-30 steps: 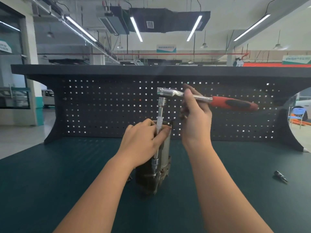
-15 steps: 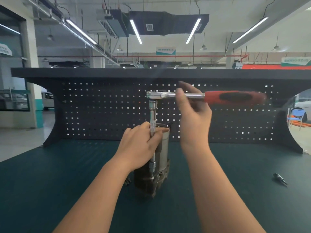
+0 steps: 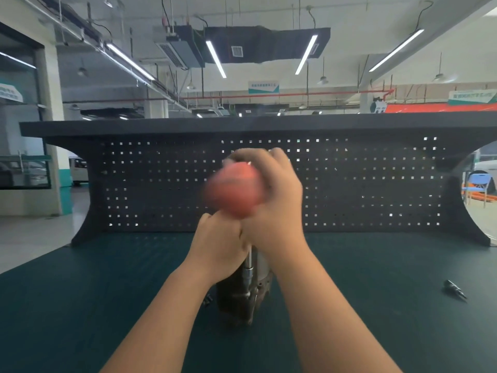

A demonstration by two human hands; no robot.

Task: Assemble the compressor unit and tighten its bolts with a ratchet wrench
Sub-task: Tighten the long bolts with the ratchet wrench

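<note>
— Half a turn, near enough: a second ago the red handle [image 3: 236, 189] stuck out to my right, level with the pegboard [image 3: 349, 184], and now it has swung round to point almost straight back at me. It shows only as a red blur.

— Which hand is driving it?

— My right hand [image 3: 277, 200]. Its fingers are curled round the wrench up near the head end, though the blur hides exactly where they sit. My left hand [image 3: 220, 243] is lower, wrapped round the top of the compressor [image 3: 242, 300] and the steel extension bar [image 3: 248, 261], holding both steady.

— And the compressor itself?

— It stands upright on the green bench mat [image 3: 80, 305], right in front of me between my forearms, where it stood a second ago. The bar runs straight down beside it to the socket [image 3: 247, 274] low on the body; I cannot see the bolt beneath it.

— So what does the swing tell you?

— That the tightening is under way, I judge, not finished. How snug the bolt is I cannot say from here.

— Anything else lying about?

— A small dark bit [image 3: 454, 289] well off to my right on the mat, and some little dark piece [image 3: 207, 300] just left of the compressor's foot.
</note>
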